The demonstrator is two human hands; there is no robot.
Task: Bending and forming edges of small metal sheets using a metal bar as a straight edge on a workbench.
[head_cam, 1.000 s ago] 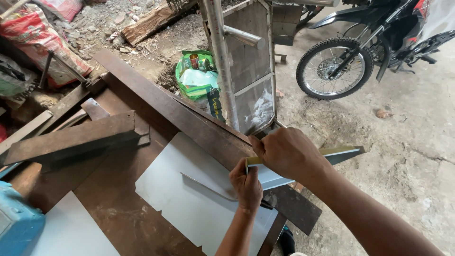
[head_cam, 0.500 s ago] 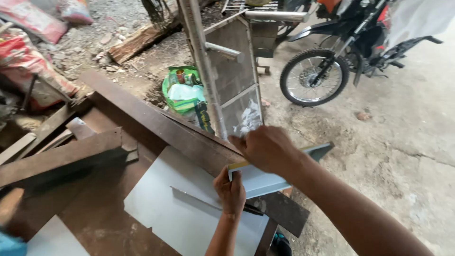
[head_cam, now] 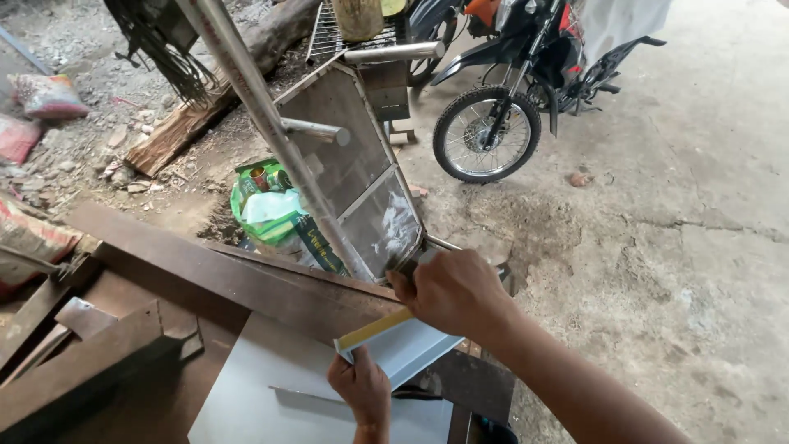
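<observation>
A folded grey metal strip (head_cam: 403, 344) with a yellow edge is gripped at its near end by the left hand (head_cam: 362, 388) and higher up by the right hand (head_cam: 450, 289), above a grey sheet (head_cam: 263, 386) on a rusty workbench (head_cam: 205, 279), a motorcycle (head_cam: 526, 82) parked well beyond.

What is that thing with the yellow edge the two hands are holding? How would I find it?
Start at the motorcycle parked at the top, then drop down past the slanted metal pole to the rusty brown workbench. There the right hand and left hand hold a bent sheet-metal piece. It is pale grey-blue with a yellow strip along its upper edge, unlike the flat grey sheet beneath it.
</observation>
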